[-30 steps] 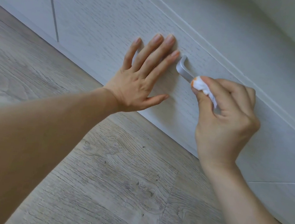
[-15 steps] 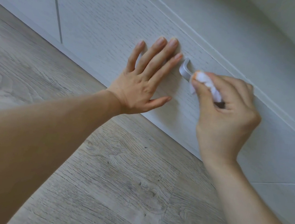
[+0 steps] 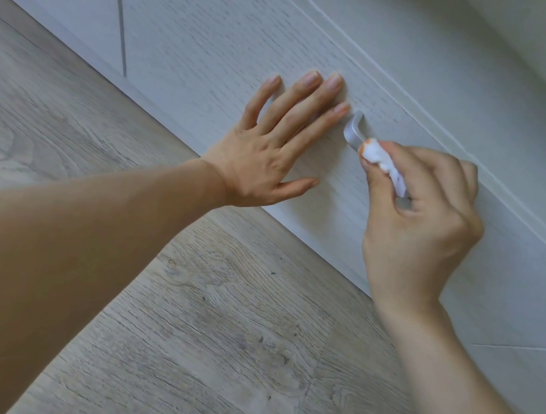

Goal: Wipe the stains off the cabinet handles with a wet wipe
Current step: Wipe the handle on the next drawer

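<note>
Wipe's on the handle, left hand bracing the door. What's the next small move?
Probably slide the wet wipe toward the handle's bare curved end: the right hand pinches it against the bar, its edge is already orange, and the left hand lies flat on the cabinet door.

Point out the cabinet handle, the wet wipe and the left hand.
cabinet handle (image 3: 354,130): head view, on the bare silver end left of the wipe.
wet wipe (image 3: 377,156): head view, on the white wad pinched in the right hand's grip.
left hand (image 3: 267,151): head view, on the back of the hand.
</note>
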Tool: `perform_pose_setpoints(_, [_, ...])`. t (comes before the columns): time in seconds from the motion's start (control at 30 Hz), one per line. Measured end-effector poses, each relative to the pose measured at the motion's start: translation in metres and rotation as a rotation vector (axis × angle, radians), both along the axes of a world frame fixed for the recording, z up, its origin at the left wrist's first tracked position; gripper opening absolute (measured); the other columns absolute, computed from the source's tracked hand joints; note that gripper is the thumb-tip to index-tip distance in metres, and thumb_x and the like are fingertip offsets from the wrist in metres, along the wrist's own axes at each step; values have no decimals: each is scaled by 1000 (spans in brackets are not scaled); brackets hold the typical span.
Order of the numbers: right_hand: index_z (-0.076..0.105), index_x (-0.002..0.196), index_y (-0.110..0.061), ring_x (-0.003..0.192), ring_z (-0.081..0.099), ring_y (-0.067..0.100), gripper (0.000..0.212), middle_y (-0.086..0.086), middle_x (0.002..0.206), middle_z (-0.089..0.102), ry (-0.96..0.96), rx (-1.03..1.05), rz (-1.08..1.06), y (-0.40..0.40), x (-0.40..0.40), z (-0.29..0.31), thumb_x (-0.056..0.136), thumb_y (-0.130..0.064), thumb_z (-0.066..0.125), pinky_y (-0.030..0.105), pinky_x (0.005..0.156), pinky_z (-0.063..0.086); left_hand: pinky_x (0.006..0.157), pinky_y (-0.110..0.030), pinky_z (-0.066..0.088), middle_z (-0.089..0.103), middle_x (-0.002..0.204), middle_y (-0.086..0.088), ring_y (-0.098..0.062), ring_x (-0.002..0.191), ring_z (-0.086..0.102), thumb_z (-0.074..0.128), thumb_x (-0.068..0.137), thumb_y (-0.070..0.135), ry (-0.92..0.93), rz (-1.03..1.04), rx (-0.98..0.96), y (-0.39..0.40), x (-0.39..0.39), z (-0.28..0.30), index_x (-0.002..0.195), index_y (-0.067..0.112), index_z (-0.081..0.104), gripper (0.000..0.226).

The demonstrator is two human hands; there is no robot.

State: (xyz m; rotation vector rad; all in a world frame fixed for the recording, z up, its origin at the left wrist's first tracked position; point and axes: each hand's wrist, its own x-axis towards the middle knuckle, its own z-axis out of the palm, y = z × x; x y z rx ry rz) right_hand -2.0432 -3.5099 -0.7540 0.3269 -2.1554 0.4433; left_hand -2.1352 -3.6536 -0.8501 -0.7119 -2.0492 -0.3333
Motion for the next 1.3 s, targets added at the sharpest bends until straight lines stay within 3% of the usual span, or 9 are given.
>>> perform_pose_setpoints(0.17, [73,85,-5,74,56,27,8,8,77,67,3,42,24,-18,-12,3,85,-12,69,27,71,41,115,-45,5,15,150,-15,-31,141,11,34,95,54,9,41,-2,3,0,-2,148,7,17,72])
perform_pose_setpoints(0.33, [74,90,-7,80,56,17,15,-3,82,63,-103,-315,-40,-6,6,4,85,-20,68,9,72,39,115,-48,10,19,150,-14,-27,141,19,37,96,50,78,65,9,-6,-5,-2,147,4,19,71])
perform_pose_setpoints(0.5, [72,80,-12,76,49,14,14,-8,76,55,-177,-297,-90,-23,2,10,82,-26,70,45,75,47,114,-49,10,18,149,-14,-27,141,18,36,96,50,86,78,58,-8,-8,-3,147,5,19,70])
perform_pose_setpoints(0.57, [69,73,-12,76,50,16,18,-8,74,54,-197,-264,-122,-34,-5,14,82,-28,70,49,78,45,114,-48,8,19,148,-14,-27,140,19,38,95,49,83,84,75,-4,-8,-4,145,4,21,70])
perform_pose_setpoints(0.67, [66,68,-15,78,53,16,24,-10,72,53,-241,-255,-195,-40,-7,15,84,-33,66,40,86,39,114,-49,9,22,147,-14,-29,138,23,42,95,48,84,85,98,-1,-7,-3,144,3,25,69])
perform_pose_setpoints(0.8, [65,69,-16,75,48,9,26,-9,70,54,-279,-260,-271,-41,-9,15,86,-36,63,25,75,22,114,-49,12,31,147,-16,-28,138,25,42,95,47,97,83,69,-6,-7,-4,145,3,26,68])
perform_pose_setpoints(0.97, [65,64,-19,63,54,9,23,-12,56,55,-281,-470,-244,-40,-10,16,85,-29,65,38,77,49,114,-49,11,27,149,-14,-27,140,24,42,95,47,82,84,45,-9,-8,-5,146,4,23,70])
perform_pose_setpoints(1.07, [63,61,-18,58,56,3,23,-15,53,58,-238,-670,-209,-25,-5,22,83,-19,69,22,58,46,115,-49,9,20,151,-12,-27,141,22,43,95,47,75,76,22,-11,-9,-5,148,5,20,71])
perform_pose_setpoints(1.3, [67,69,-19,75,56,16,28,-7,66,61,-413,-332,-376,-45,-14,29,84,-41,60,29,76,21,115,-49,6,20,150,-13,-26,141,18,41,95,48,77,93,62,-2,-11,-10,148,6,16,72])
